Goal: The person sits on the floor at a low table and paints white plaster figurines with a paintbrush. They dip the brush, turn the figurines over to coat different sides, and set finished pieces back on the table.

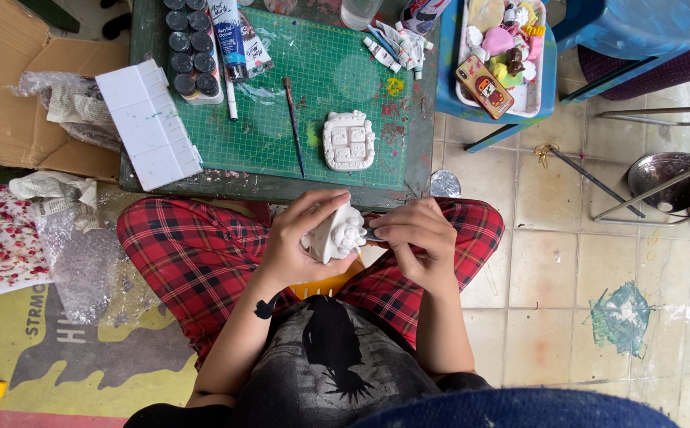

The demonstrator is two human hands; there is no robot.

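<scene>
I sit cross-legged in red plaid trousers at a low table. My left hand [301, 238] grips a small white plaster figure [337, 234] over my lap. My right hand [416, 238] is closed around a thin tool whose tip touches the figure's right side; most of the tool is hidden by my fingers. On the green cutting mat [282, 119] ahead lie a second white plaster piece [349, 140], flat and house-shaped, and a dark paintbrush [293, 123].
A white paint palette [147, 123], a row of dark paint pots [186, 47] and paint tubes [230, 36] sit on the table's left. A blue stool holds a tray [531, 99] of coloured figures and a phone [484, 85]. Cardboard and bubble wrap lie left; tiled floor right.
</scene>
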